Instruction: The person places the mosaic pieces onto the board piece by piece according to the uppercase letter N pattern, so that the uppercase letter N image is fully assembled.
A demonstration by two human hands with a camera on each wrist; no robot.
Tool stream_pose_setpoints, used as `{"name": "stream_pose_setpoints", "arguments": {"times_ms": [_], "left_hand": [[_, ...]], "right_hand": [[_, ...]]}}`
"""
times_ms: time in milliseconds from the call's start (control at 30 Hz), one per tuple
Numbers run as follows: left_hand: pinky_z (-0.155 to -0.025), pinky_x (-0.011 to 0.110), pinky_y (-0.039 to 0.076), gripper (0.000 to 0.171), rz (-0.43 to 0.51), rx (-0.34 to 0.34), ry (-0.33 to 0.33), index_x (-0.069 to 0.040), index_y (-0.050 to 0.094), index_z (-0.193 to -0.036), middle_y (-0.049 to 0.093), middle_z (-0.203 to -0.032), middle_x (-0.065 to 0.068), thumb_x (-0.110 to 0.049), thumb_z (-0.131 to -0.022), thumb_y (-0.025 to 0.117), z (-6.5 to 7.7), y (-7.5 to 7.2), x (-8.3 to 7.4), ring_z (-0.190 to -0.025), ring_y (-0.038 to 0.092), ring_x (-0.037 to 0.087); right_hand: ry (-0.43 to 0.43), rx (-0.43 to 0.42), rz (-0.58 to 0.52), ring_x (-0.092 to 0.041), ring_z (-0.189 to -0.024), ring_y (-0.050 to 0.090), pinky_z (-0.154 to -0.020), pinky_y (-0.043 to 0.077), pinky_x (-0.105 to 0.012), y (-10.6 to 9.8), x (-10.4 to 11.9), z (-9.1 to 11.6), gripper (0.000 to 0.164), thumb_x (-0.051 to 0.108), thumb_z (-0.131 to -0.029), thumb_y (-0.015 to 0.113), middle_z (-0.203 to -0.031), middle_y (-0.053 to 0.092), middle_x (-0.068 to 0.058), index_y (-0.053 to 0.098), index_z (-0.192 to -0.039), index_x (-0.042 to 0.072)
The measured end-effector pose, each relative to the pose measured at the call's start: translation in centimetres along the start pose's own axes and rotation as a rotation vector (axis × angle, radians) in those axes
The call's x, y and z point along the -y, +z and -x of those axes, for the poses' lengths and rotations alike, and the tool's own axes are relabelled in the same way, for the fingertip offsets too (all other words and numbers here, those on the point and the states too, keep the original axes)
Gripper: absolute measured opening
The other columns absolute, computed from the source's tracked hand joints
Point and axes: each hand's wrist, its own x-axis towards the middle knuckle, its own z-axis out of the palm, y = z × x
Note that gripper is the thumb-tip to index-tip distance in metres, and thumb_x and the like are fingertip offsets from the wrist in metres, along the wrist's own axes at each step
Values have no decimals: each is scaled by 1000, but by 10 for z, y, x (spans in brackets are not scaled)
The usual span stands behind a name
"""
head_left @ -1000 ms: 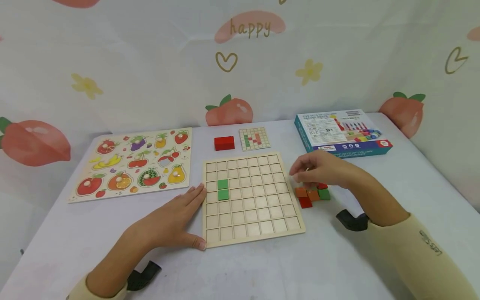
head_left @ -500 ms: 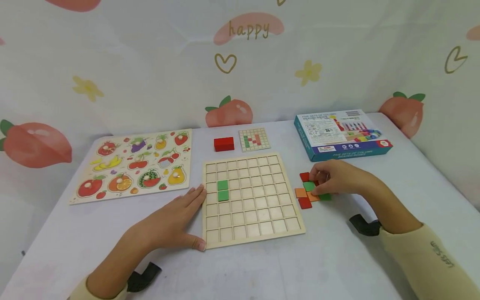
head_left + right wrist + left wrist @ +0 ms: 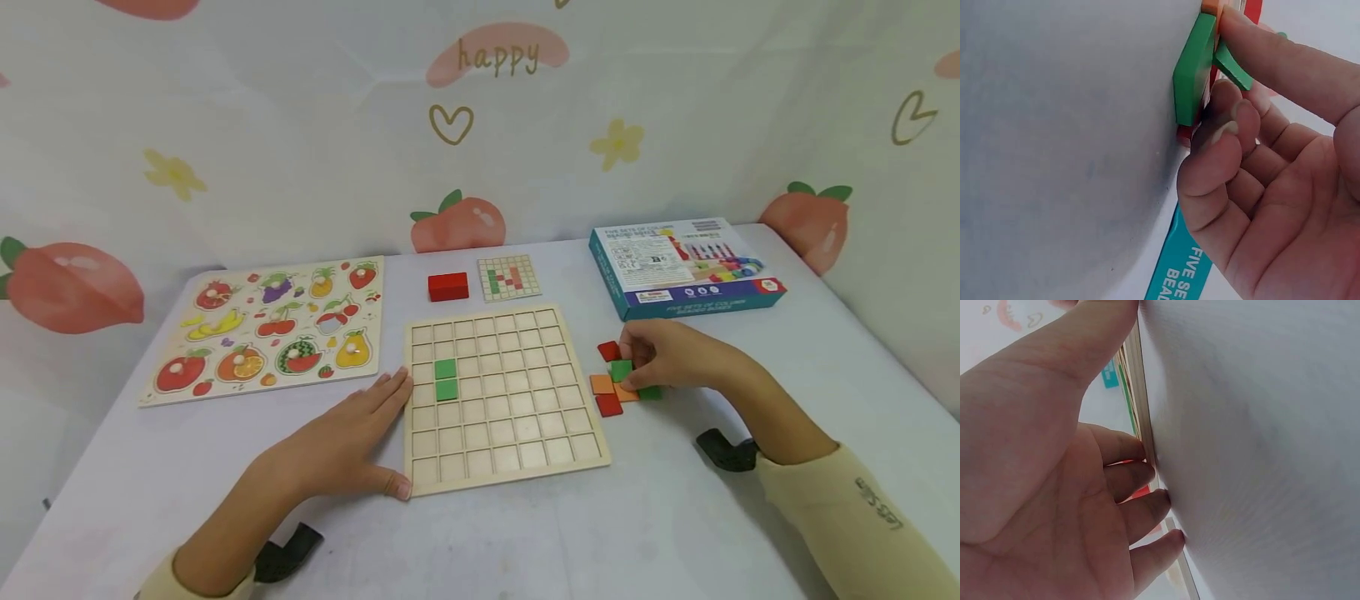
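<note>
A wooden grid board (image 3: 510, 477) lies in front of me with two green square tiles (image 3: 446, 379) set one above the other in its cells. My left hand (image 3: 341, 446) rests flat on the table, fingertips along the board's left edge and thumb at its near corner. To the right of the board my right hand (image 3: 675, 354) pinches a green tile (image 3: 620, 371) between thumb and fingers. In the right wrist view that green tile (image 3: 1232, 67) is tilted. Around it lie red tiles (image 3: 609, 405), orange tiles (image 3: 602, 384) and another green tile (image 3: 1194, 72), partly hidden.
Behind the board are a red block (image 3: 448, 287) and a small pattern card (image 3: 509, 277) printed with a coloured grid. A fruit peg puzzle (image 3: 277, 333) lies at the left. At the back right lies a blue-green boxed set (image 3: 686, 267).
My right hand has come down to the right from over the tiles and now pinches a green tile, whose edge has tipped up. My left hand has stayed at the board.
</note>
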Motion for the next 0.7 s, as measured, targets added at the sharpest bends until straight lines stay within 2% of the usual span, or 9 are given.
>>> {"name": "stream_pose_setpoints", "arguments": {"times_ms": [233, 400, 567, 700], "left_hand": [[-118, 56, 21, 129, 0, -4, 1, -2, 21, -159, 14, -166, 14, -77, -67, 70, 0, 0, -1, -151, 14, 36], [-118, 56, 21, 128, 2, -10, 11, -1, 21, -159, 14, -166, 15, -77, -67, 70, 0, 0, 0, -150, 15, 37], [-118, 56, 21, 128, 2, -8, 4, -1, 21, -159, 14, -166, 15, -76, -67, 71, 0, -1, -1, -151, 15, 36], [-118, 57, 21, 128, 8, -6, 6, -1, 21, -159, 15, -166, 15, -76, -67, 71, 0, -2, -1, -150, 15, 37]], "right_hand": [[-28, 3, -9, -23, -82, 52, -65, 45, -33, -2, 0, 0, 27, 17, -83, 83, -79, 52, -5, 58, -89, 9], [-43, -8, -27, -23, -83, 53, -64, 46, -32, -4, 1, 3, 25, 20, -85, 82, -80, 55, -4, 60, -90, 10], [-70, -130, -94, -24, -84, 57, -66, 51, -31, -6, 4, 4, 22, 19, -86, 81, -86, 63, -4, 63, -94, 9], [-53, -239, -191, -26, -87, 62, -70, 55, -32, -6, 8, 6, 23, 18, -87, 80, -93, 67, -8, 65, -101, 7]]}}
